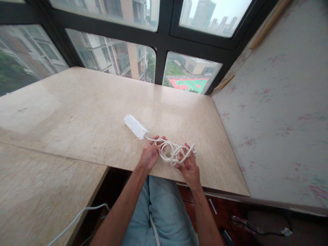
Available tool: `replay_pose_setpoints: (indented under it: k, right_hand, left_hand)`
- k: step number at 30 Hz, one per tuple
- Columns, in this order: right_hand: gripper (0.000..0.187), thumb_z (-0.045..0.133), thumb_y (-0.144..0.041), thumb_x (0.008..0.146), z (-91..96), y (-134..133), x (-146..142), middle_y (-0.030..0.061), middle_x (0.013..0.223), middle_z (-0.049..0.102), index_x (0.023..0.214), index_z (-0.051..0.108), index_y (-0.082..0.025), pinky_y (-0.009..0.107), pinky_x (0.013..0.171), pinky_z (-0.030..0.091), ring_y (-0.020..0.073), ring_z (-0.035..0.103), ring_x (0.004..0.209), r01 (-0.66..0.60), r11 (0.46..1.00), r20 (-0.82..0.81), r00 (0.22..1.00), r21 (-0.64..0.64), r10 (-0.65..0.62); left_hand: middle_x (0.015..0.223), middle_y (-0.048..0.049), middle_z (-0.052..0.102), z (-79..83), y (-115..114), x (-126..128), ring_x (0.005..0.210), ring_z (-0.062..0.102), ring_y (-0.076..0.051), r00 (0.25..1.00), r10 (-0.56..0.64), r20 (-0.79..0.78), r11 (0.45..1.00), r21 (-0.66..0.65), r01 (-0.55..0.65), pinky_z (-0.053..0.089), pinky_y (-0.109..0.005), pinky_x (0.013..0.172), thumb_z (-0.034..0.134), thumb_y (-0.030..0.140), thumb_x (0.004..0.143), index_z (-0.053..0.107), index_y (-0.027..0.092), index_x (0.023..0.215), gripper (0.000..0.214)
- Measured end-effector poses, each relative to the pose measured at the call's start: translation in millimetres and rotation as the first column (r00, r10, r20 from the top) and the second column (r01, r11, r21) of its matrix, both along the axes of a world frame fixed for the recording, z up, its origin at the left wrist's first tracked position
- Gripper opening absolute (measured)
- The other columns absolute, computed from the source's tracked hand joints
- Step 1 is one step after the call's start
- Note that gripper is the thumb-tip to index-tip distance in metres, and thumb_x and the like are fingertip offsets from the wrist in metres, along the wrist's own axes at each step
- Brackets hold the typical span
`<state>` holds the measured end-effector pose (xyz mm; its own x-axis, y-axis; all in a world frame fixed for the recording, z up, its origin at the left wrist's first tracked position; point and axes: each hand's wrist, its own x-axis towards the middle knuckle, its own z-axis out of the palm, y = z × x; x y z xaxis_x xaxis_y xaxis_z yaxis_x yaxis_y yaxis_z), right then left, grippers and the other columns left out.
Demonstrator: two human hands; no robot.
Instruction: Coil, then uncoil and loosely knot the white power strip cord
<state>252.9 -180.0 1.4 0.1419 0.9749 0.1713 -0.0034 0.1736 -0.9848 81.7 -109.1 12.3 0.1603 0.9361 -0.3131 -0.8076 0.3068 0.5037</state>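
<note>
A white power strip (135, 126) lies on the beige marble sill (89, 109), its white cord (169, 150) running back toward me in a loose coil. My left hand (150, 154) is closed on the near-left side of the coil. My right hand (189, 164) grips the right side of the coil, and the plug end (194, 152) sticks out past its fingers. Both hands rest near the sill's front edge, with the strip just beyond my left hand.
Dark-framed windows (161, 37) line the far edge of the sill. A wall with a faded floral pattern (279, 112) closes off the right side. A second stone surface (38, 191) extends at lower left, with another white cable (77, 215) hanging below it.
</note>
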Motion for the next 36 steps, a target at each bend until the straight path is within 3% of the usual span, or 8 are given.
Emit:
replay_pose_setpoints:
  k: [7,10,14,18,20,23,29,36]
  right_hand:
    - [0.020,0.077,-0.026,0.071,0.1,-8,3,0.0081,0.145,0.044,0.090,0.073,-0.021,0.046,0.111,0.036,0.0265,0.050,0.127,0.103,0.991,0.058,0.994,-0.089,-0.098]
    - [0.027,0.080,-0.027,0.066,3.6,-7,6,0.0084,0.135,0.055,0.091,0.071,-0.021,0.047,0.107,0.041,0.0277,0.054,0.123,0.074,0.965,-0.188,0.974,-0.253,-0.124]
    - [0.029,0.080,-0.028,0.064,6.0,-7,22,0.0058,0.115,0.068,0.092,0.071,-0.023,0.045,0.103,0.046,0.0251,0.062,0.113,-0.081,0.917,-0.561,0.811,-0.391,-0.168]
    - [0.018,0.073,-0.036,0.073,13.5,-10,40,0.0035,0.107,0.071,0.086,0.070,-0.024,0.044,0.099,0.050,0.0232,0.061,0.114,-0.085,0.880,-0.638,0.722,-0.467,-0.269]
    - [0.027,0.065,-0.048,0.079,22.2,-13,43,0.0052,0.111,0.069,0.088,0.070,-0.023,0.047,0.095,0.052,0.0255,0.059,0.117,-0.101,0.873,-0.654,0.705,-0.477,-0.275]
    - [0.038,0.060,-0.056,0.082,33.7,-15,40,0.0077,0.112,0.068,0.094,0.069,-0.021,0.045,0.091,0.054,0.0251,0.064,0.108,-0.128,0.870,-0.647,0.722,-0.475,-0.247]
    - [0.029,0.079,-0.022,0.067,24.6,4,50,0.0007,0.081,0.070,0.094,0.070,-0.018,0.024,0.066,0.055,0.0116,0.065,0.066,-0.071,0.876,-0.547,0.804,-0.477,-0.233]
    - [0.021,0.077,-0.020,0.068,13.0,33,83,0.0040,0.080,0.071,0.088,0.070,-0.016,0.029,0.079,0.056,0.0171,0.069,0.085,-0.006,0.893,-0.513,0.820,-0.450,-0.253]
  left_hand:
    - [0.079,0.0016,0.065,5.1,14,7,0.081,0.066,-0.014,0.989,0.100,0.113,0.995,0.008,-0.101,0.049,-0.023,0.071,0.058,-0.006,0.063,0.060,0.016,0.110,0.051]
    - [0.073,0.0033,0.060,11.9,22,8,0.076,0.065,-0.013,0.982,0.098,0.161,0.993,0.046,-0.107,0.047,-0.023,0.068,0.051,-0.003,0.061,0.060,0.016,0.110,0.053]
    - [0.071,0.0012,0.059,19.5,31,10,0.071,0.064,-0.015,0.976,0.097,0.195,0.989,0.092,-0.116,0.047,-0.026,0.064,0.050,0.014,0.067,0.060,0.015,0.109,0.043]
    - [0.064,0.0020,0.057,20.8,40,12,0.064,0.063,-0.015,0.974,0.140,0.176,0.987,0.057,-0.152,0.046,-0.026,0.059,0.052,0.030,0.074,0.061,0.015,0.106,0.036]
    - [0.059,0.0040,0.054,19.7,44,12,0.058,0.061,-0.013,0.971,0.170,0.169,0.984,0.025,-0.177,0.045,-0.024,0.057,0.055,0.030,0.075,0.062,0.016,0.103,0.032]
    - [0.052,0.0066,0.050,19.0,51,10,0.050,0.055,-0.009,0.953,0.213,0.214,0.975,0.022,-0.223,0.044,-0.023,0.056,0.055,0.023,0.075,0.062,0.015,0.098,0.025]
    - [0.036,0.0101,0.032,18.2,61,-11,0.034,0.040,-0.006,0.924,0.267,0.273,0.960,0.008,-0.279,0.040,-0.022,0.052,0.047,0.014,0.084,0.063,0.015,0.082,0.016]
    - [0.034,0.0101,0.022,7.0,57,-44,0.032,0.034,-0.006,0.903,0.292,0.314,0.956,-0.061,-0.288,0.041,-0.023,0.055,0.041,0.014,0.090,0.062,0.015,0.075,0.025]
